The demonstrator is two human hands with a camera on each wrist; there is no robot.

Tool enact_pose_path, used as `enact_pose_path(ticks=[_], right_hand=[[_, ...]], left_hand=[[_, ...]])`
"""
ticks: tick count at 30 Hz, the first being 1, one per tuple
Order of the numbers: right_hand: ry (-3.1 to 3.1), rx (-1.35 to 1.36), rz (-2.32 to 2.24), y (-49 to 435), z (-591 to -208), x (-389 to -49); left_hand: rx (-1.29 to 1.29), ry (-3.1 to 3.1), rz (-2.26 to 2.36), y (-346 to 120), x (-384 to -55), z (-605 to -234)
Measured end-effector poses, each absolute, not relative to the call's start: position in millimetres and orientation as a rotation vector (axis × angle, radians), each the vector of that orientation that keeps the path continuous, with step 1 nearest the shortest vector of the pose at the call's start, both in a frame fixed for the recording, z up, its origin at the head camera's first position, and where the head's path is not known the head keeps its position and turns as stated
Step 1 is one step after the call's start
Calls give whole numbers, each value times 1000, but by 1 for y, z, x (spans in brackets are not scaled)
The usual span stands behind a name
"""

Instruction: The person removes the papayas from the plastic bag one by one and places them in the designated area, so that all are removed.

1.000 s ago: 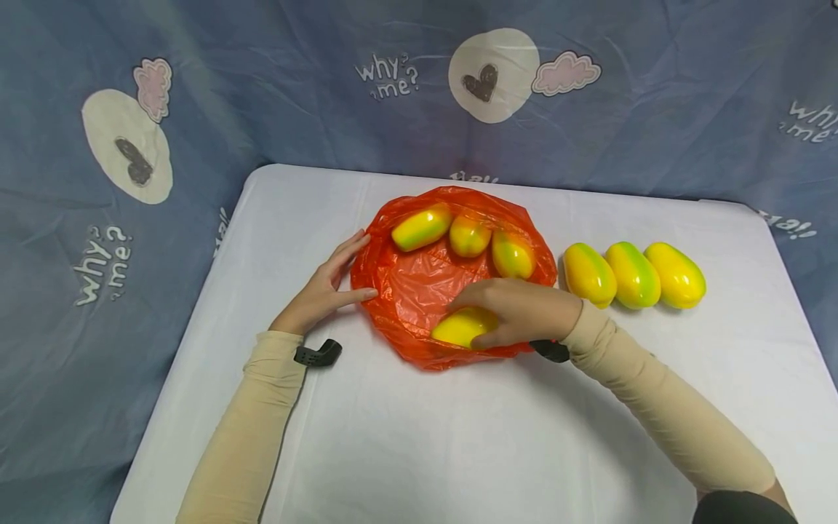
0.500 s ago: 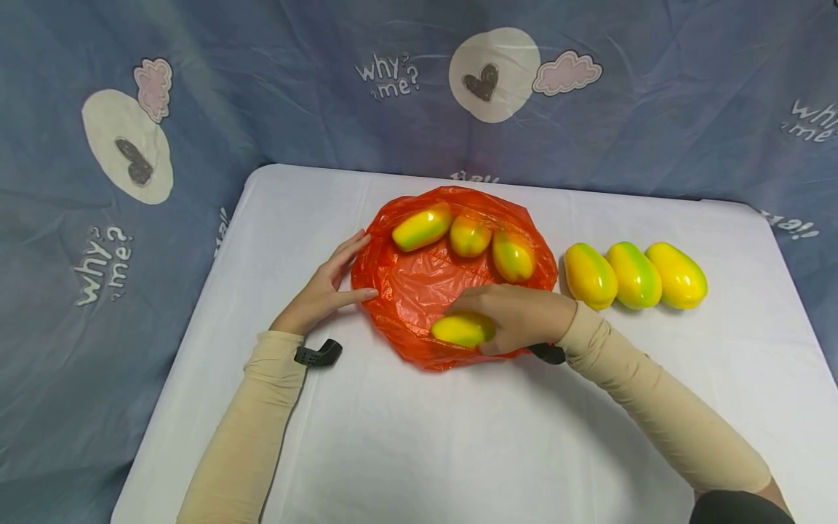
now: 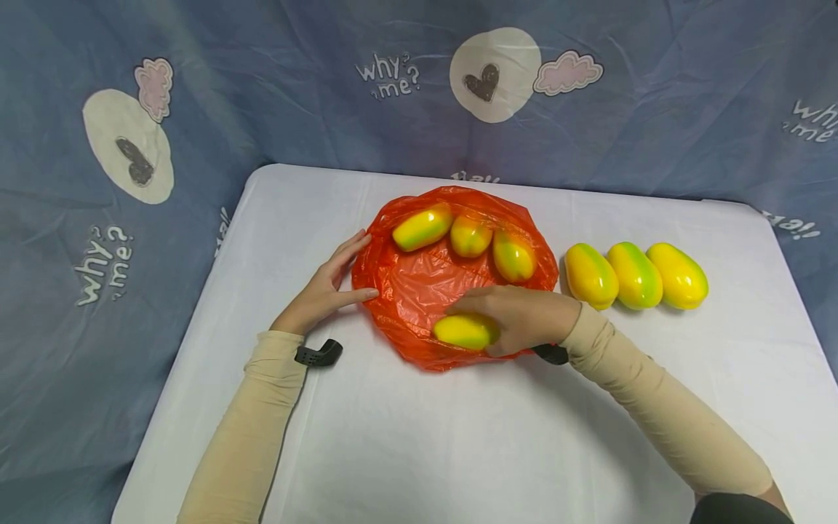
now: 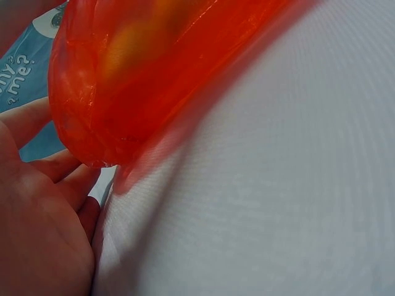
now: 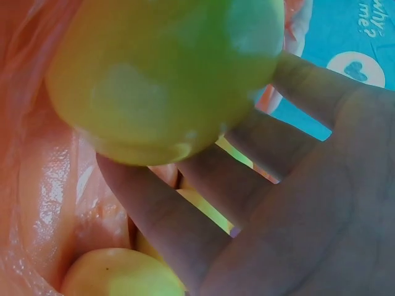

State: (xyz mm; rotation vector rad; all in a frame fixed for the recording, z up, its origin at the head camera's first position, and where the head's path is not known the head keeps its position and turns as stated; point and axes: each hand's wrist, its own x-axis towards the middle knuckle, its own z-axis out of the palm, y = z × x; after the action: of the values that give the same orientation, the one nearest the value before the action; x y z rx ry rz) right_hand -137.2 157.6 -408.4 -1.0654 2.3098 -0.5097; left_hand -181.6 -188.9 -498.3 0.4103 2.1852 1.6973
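A red plastic bag [image 3: 425,291] lies opened out on the table, with three glossy yellow-green mangoes [image 3: 422,227] along its far side. Spread fingers of my left hand [image 3: 324,287] rest against the bag's left edge; in the left wrist view the fingertips are right behind the red plastic. My right hand [image 3: 524,316] reaches into the near side of the bag and holds another mango [image 3: 466,331] by its right end. In the right wrist view, the fingers [image 5: 173,228] lie along that mango's side, and the thumb is hidden.
Three more mangoes [image 3: 633,275] sit in a row on the white table [image 3: 419,444], right of the bag. A blue printed cloth [image 3: 294,87] hangs behind the table and to its left.
My right hand has slid slightly back along the mango, so more of it shows, and the mango has shifted a little to the right. The left hand and bag stay put.
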Motion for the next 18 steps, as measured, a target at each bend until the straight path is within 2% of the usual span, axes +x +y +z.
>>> enact_pose_path(ticks=[18], right_hand=[[2388,-979,-594,170,-408,-140]], left_hand=[[413,2174,1714,-188,-181,-497]])
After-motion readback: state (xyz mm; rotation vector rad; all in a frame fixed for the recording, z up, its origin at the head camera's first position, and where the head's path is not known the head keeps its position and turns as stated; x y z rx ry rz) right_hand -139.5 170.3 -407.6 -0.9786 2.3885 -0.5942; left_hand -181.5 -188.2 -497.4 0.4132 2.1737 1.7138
